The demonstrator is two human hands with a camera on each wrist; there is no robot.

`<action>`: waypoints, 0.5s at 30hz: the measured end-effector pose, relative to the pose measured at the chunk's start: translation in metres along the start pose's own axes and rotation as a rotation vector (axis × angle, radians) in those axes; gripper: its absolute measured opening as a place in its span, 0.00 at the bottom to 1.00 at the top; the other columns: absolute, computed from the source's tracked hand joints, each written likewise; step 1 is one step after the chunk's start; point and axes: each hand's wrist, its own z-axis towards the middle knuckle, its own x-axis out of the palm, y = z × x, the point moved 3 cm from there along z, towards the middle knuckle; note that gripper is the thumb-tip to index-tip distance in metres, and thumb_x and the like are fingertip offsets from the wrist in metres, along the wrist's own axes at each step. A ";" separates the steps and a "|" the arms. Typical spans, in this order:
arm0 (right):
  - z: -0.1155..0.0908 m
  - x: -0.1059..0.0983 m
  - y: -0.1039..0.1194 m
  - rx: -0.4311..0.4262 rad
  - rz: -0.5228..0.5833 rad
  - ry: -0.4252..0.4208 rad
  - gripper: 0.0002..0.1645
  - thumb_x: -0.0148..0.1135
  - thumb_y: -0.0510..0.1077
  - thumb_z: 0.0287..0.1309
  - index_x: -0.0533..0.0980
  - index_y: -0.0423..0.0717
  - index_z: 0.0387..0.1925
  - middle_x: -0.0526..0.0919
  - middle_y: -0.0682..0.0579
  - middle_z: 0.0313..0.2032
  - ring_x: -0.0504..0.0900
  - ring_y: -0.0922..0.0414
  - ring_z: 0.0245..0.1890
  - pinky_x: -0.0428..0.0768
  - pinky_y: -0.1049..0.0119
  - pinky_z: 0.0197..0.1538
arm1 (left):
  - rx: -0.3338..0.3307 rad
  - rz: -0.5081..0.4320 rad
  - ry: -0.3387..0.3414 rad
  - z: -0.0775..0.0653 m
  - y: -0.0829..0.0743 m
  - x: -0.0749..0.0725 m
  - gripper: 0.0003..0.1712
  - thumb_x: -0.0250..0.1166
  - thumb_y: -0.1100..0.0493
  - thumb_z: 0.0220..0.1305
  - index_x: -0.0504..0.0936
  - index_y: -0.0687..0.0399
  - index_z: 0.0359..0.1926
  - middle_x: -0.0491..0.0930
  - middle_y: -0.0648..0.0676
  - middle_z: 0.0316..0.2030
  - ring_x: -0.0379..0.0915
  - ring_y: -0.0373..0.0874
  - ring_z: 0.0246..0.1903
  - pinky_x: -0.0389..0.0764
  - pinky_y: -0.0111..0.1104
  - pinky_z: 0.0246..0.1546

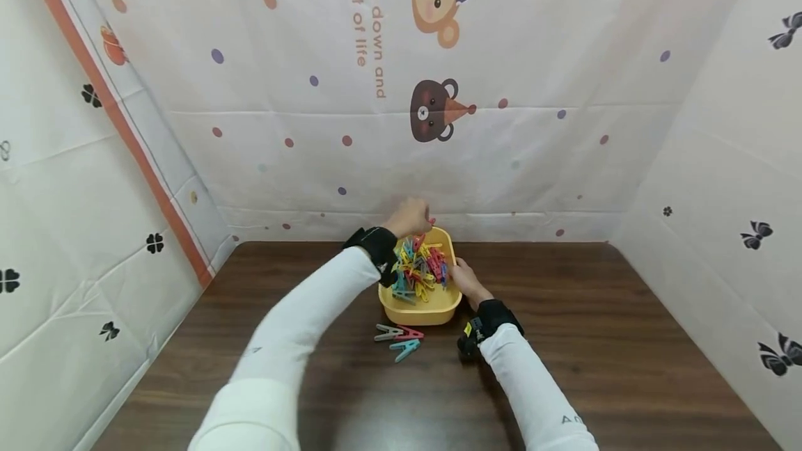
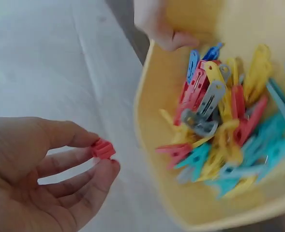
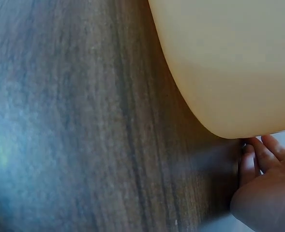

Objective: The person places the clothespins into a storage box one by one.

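Note:
Over the far edge of a yellow plastic basket [image 1: 416, 313], my left hand [image 1: 409, 218] pinches a small red clothespin [image 2: 103, 148] between thumb and fingertips. Only one end of that clothespin shows. My right hand [image 1: 467, 280] grips the basket's right side, its thumb [image 2: 181, 41] over the rim in the left wrist view. The right hand's other fingers [image 3: 265, 154] lie against the outer wall and are partly hidden. Inside the basket is a heap of clothespins [image 2: 215, 101] in red, yellow, teal, grey and blue.
On the dark wooden table [image 1: 564, 346], a grey clothespin [image 1: 387, 333], a red clothespin [image 1: 411, 333] and a teal clothespin [image 1: 406, 348] lie in front of the basket. A printed white sheet [image 1: 301, 165] hangs behind the table, with further sheets at both sides.

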 end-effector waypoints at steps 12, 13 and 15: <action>-0.002 0.004 0.002 0.029 0.000 0.056 0.46 0.48 0.43 0.62 0.48 0.40 0.79 0.57 0.35 0.76 0.63 0.43 0.72 0.65 0.47 0.74 | -0.419 0.031 0.048 0.029 0.042 0.063 0.06 0.62 0.61 0.68 0.84 0.56 0.35 0.82 0.56 0.49 0.73 0.47 0.39 0.77 0.39 0.35; -0.002 0.003 0.001 0.030 0.001 0.053 0.46 0.48 0.43 0.61 0.48 0.41 0.79 0.56 0.35 0.77 0.62 0.43 0.73 0.64 0.47 0.75 | -0.426 0.033 0.051 0.029 0.041 0.064 0.06 0.62 0.60 0.68 0.85 0.56 0.37 0.82 0.56 0.52 0.75 0.47 0.41 0.79 0.40 0.38; -0.004 0.002 0.000 0.028 -0.004 0.050 0.46 0.49 0.43 0.61 0.49 0.40 0.79 0.56 0.36 0.77 0.62 0.43 0.72 0.63 0.47 0.75 | -0.424 0.067 0.066 0.028 0.040 0.064 0.09 0.61 0.56 0.70 0.85 0.55 0.40 0.82 0.56 0.55 0.77 0.48 0.45 0.81 0.42 0.42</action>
